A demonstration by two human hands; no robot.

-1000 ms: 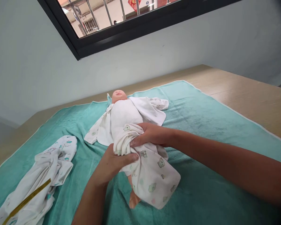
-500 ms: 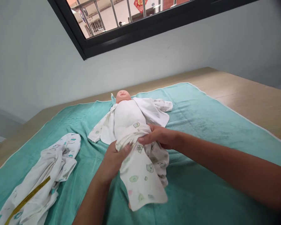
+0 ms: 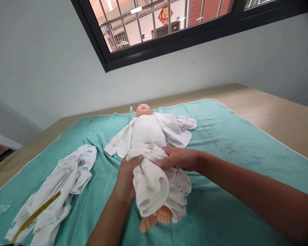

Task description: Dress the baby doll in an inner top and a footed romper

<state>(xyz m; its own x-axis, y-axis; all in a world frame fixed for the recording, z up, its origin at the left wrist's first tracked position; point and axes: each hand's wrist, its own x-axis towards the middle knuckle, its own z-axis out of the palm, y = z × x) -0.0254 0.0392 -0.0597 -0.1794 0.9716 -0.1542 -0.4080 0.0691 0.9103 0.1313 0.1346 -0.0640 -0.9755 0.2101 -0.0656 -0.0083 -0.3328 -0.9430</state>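
A baby doll (image 3: 147, 128) lies on its back on a teal towel (image 3: 220, 136), head toward the wall, an open white top spread under it. White printed baby trousers (image 3: 154, 181) cover its legs, and both bare feet (image 3: 156, 218) stick out at the near end. My left hand (image 3: 125, 177) grips the trousers' waistband at the doll's left hip, thumb over the cloth. My right hand (image 3: 178, 159) is closed on the waistband at the other hip.
A crumpled white printed garment (image 3: 56, 188) with a yellow tape measure (image 3: 36, 215) across it lies on the towel at the left. The towel covers a wooden table (image 3: 277, 109) against a grey wall under a black-framed window (image 3: 169, 30).
The trousers, bunched at the doll's waist with a loose leg hanging, now sit drawn along the legs, and both feet show. My hands stay at the waistband. The camera tilted up.
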